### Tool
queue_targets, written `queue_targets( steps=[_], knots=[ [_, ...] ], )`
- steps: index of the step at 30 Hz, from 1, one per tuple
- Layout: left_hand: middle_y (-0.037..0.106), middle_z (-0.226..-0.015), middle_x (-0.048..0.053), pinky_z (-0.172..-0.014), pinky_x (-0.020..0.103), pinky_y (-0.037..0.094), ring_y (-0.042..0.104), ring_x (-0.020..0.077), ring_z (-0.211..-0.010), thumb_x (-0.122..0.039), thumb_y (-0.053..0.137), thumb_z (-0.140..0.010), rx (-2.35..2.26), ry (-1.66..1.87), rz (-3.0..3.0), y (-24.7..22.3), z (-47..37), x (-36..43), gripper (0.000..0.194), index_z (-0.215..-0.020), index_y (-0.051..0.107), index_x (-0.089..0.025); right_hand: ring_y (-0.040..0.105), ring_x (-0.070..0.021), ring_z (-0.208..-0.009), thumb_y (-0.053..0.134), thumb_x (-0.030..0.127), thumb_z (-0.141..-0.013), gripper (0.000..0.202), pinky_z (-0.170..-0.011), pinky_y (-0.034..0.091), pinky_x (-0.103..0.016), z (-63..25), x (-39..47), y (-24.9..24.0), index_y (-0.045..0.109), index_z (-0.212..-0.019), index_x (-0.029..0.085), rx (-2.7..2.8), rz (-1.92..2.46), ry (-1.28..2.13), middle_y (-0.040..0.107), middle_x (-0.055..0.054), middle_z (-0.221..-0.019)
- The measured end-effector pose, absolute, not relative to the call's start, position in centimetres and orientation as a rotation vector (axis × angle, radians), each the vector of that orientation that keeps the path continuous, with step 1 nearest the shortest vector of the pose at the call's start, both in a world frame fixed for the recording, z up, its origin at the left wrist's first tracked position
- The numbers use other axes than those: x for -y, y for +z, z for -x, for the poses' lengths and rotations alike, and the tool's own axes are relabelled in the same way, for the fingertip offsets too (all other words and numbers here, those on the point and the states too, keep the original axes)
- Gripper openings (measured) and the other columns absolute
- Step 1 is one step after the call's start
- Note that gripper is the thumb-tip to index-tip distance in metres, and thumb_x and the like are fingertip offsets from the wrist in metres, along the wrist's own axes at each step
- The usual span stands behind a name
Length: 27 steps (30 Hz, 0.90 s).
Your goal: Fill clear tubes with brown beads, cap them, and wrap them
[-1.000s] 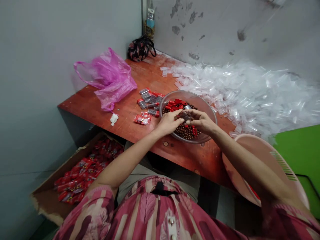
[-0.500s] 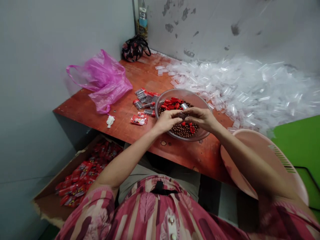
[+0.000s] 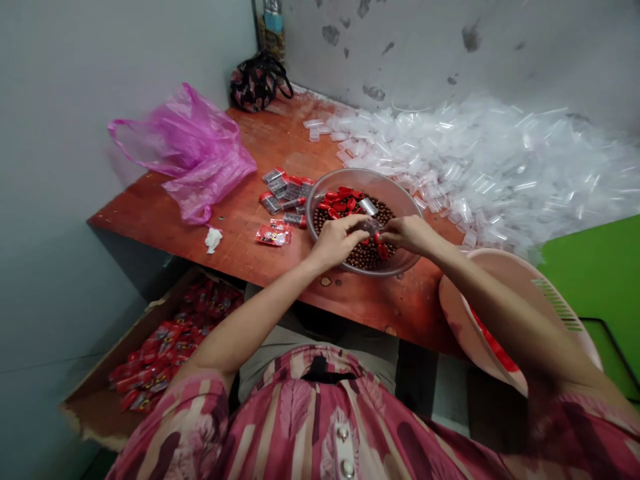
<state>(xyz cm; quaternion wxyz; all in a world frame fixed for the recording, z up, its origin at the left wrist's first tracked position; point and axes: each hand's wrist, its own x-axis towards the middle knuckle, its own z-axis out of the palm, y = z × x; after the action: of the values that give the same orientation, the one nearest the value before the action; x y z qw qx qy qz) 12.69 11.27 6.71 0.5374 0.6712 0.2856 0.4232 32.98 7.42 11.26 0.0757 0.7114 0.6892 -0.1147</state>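
Observation:
A clear plastic bowl (image 3: 320, 183) holds small brown balls (image 3: 367, 259), several red caps (image 3: 343, 197) and a silvery piece (image 3: 369, 206). Over the bowl, my left hand (image 3: 341, 241) is closed on a small clear plastic case (image 3: 371, 227), partly hidden by the fingers. My right hand (image 3: 411, 235) pinches a small red cap (image 3: 377, 237) close to the case's right end; whether the two touch, I cannot tell. Left of the bowl lie filled cases with red caps (image 3: 293, 189) and a red printed packet (image 3: 274, 234).
Empty clear cases (image 3: 480, 167) are heaped at the back right. A pink plastic bag (image 3: 200, 153) and white tissue (image 3: 213, 240) lie at left, a floral bag (image 3: 257, 81) behind. A carton (image 3: 90, 413) of red packets stands lower left, a pink basket (image 3: 485, 267) at right.
My hands, earlier close together over the bowl, are now further apart, and a red cap shows at my right fingertips. The view has shifted slightly; red contents now show in the pink basket.

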Motion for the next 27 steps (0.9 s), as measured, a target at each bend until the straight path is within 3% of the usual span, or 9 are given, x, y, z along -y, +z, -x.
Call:
queue_targets(
  steps=[5, 8, 11, 13, 16, 18, 20, 27],
  knots=[
    [0.071, -0.105, 0.008, -0.089, 0.037, 0.052, 0.065, 0.0208, -0.097, -0.02, 0.063, -0.074, -0.591, 0.924, -1.349, 6.8, -12.6, -11.5, 0.032, -0.106, 0.068, -0.016, 0.066, -0.0331, -0.094, 0.064, 0.043, -0.075, 0.038, -0.071, 0.048, -0.036, -31.0, -7.5, 8.9, 0.069, -0.099, 0.015, -1.77, -1.961, -0.282, 0.07, -0.019, -0.103],
    [0.07, -0.109, 0.009, -0.083, 0.035, 0.055, 0.065, 0.0205, -0.096, -0.019, 0.066, -0.071, -0.498, 0.863, -1.099, 7.1, -12.5, -11.7, 0.034, -0.104, 0.067, -0.015, 0.066, -0.0319, -0.096, 0.061, 0.033, -0.075, 0.032, -0.073, 0.049, -0.036, -30.7, -7.7, 8.4, 0.067, -0.101, 0.015, -1.77, -1.969, -0.287, 0.069, -0.018, -0.105],
    [0.07, -0.11, 0.009, -0.081, 0.032, 0.055, 0.066, 0.0185, -0.093, -0.015, 0.065, -0.066, -0.494, 0.833, -0.931, 7.7, -12.3, -11.8, 0.038, -0.103, 0.068, -0.014, 0.066, -0.0281, -0.092, 0.061, 0.031, -0.074, 0.031, -0.073, 0.05, -0.034, -31.9, -8.0, 8.8, 0.066, -0.102, 0.017, -1.814, -2.087, -0.368, 0.07, -0.013, -0.1],
    [0.071, -0.107, 0.008, -0.081, 0.031, 0.055, 0.067, 0.0172, -0.09, -0.013, 0.062, -0.064, -0.499, 0.807, -0.892, 8.0, -12.1, -11.8, 0.04, -0.103, 0.068, -0.014, 0.066, -0.0227, -0.082, 0.062, 0.03, -0.074, 0.039, -0.071, 0.051, -0.032, -32.7, -8.0, 9.4, 0.062, -0.111, 0.019, -1.938, -2.35, -0.628, 0.07, -0.009, -0.093],
    [0.071, -0.104, 0.007, -0.08, 0.031, 0.055, 0.067, 0.0161, -0.087, -0.015, 0.061, -0.066, -0.505, 0.803, -0.914, 8.1, -12.1, -11.7, 0.038, -0.103, 0.069, -0.014, 0.063, -0.0159, -0.068, 0.068, 0.03, -0.069, 0.051, -0.062, 0.054, -0.03, -33.1, -7.6, 10.8, 0.055, -0.118, 0.021, -2.152, -2.716, -1.414, 0.068, -0.003, -0.088],
    [0.071, -0.104, 0.007, -0.081, 0.032, 0.055, 0.067, 0.0162, -0.087, -0.02, 0.066, -0.068, -0.505, 0.821, -0.972, 7.9, -12.2, -11.6, 0.036, -0.103, 0.069, -0.015, 0.062, -0.0145, -0.065, 0.073, 0.029, -0.063, 0.045, -0.061, 0.054, -0.03, -32.5, -7.5, 11.7, 0.058, -0.106, 0.023, -2.245, -2.788, -1.859, 0.066, 0.001, -0.084],
    [0.071, -0.105, 0.007, -0.082, 0.033, 0.055, 0.066, 0.0175, -0.09, -0.026, 0.071, -0.068, -0.492, 0.836, -1.059, 7.6, -12.4, -11.5, 0.037, -0.104, 0.069, -0.015, 0.063, -0.0148, -0.067, 0.076, 0.028, -0.061, 0.035, -0.065, 0.055, -0.031, -31.5, -7.5, 12.3, 0.059, -0.092, 0.023, -2.365, -2.807, -2.048, 0.064, 0.003, -0.079],
    [0.07, -0.113, 0.007, -0.089, 0.035, 0.052, 0.064, 0.0221, -0.101, -0.032, 0.069, -0.074, -0.471, 0.908, -1.232, 6.4, -12.7, -11.6, 0.043, -0.114, 0.067, -0.016, 0.066, -0.0179, -0.086, 0.081, 0.034, -0.062, 0.033, -0.084, 0.052, -0.035, -29.5, -7.3, 11.5, 0.064, -0.087, 0.023, -2.796, -2.669, -1.715, 0.07, 0.0, -0.092]
  ],
)
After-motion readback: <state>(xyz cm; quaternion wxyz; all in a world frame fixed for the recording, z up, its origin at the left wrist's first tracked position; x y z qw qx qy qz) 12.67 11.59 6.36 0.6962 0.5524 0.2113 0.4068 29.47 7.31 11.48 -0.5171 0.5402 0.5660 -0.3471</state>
